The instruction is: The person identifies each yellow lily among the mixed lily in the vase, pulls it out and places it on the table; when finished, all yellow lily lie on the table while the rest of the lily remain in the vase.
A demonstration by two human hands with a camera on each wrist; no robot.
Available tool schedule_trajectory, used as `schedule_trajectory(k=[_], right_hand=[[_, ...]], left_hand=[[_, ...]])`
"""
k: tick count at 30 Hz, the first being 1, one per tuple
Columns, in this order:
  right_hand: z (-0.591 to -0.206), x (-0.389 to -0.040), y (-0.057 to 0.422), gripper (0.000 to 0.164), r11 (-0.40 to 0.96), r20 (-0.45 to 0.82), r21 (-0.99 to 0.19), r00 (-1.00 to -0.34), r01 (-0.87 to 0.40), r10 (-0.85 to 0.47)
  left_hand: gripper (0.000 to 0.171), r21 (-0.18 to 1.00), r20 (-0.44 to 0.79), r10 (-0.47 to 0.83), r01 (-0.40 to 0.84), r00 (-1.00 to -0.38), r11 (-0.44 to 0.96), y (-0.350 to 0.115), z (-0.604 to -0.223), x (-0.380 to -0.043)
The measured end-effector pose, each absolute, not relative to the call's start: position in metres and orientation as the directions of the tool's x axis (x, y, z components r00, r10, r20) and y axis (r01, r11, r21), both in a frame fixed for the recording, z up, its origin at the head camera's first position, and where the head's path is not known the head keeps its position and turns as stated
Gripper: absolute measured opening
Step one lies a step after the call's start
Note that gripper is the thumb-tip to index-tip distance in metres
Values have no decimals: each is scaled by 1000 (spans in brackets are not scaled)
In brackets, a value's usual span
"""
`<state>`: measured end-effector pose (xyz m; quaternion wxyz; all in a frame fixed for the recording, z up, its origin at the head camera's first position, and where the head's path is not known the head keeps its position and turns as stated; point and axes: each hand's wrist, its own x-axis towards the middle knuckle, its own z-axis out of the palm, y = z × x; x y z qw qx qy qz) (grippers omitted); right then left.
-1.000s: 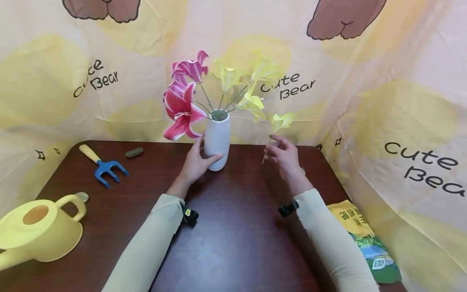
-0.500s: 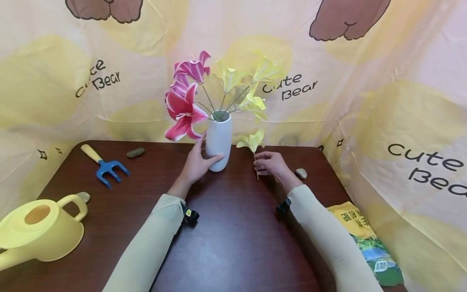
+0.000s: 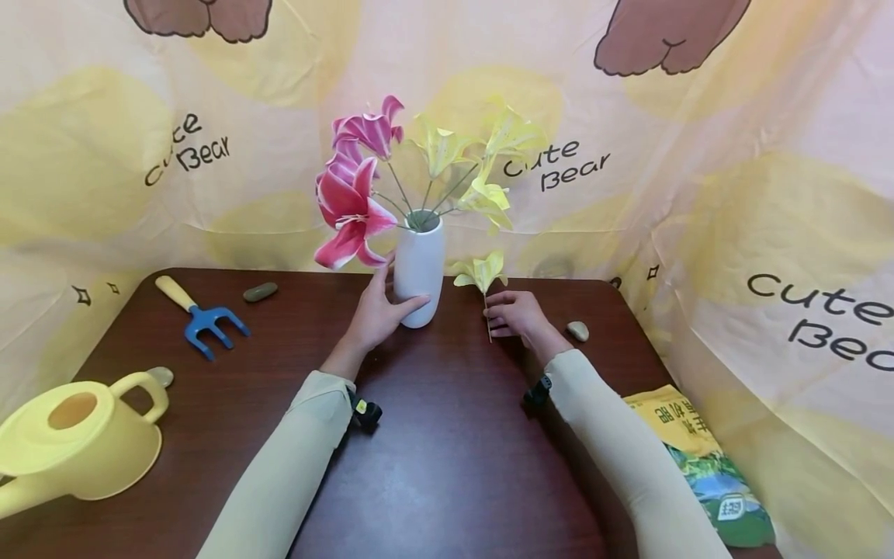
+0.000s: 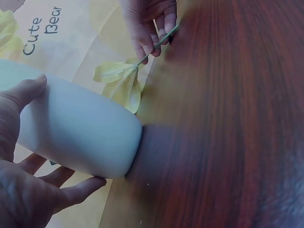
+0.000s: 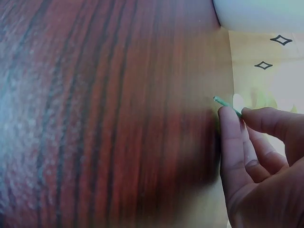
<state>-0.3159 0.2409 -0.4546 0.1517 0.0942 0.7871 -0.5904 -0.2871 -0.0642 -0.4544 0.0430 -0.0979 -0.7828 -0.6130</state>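
Note:
My left hand grips a white vase that stands upright near the table's back edge, thumb across its front. Out of the vase lean pink lilies on the left and yellow lilies on the right. To the right of the vase, my right hand pinches the thin stem of a single yellow lily, its bloom up. In the right wrist view the cut end of the green stem pokes out between thumb and fingers. The left wrist view shows this lily's bloom beyond the vase.
A yellow watering can stands at the left, with a blue garden fork behind it. Stones lie on the table, one grey-green, one pale. A yellow and green bag lies at the right edge. Printed cloth hangs behind.
My right hand has come left and down with the single yellow lily, bringing it nearer the vase, and the pale stone is now uncovered. My left hand stays on the vase.

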Motion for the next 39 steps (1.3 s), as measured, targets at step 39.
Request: schedule_trajectory(k=[39], right_hand=[[-372,-286,127,35,-267,249,-923,-958,-279,140]], left_hand=[[100,958,193,100,209,-976,197,-63,-454,-284]])
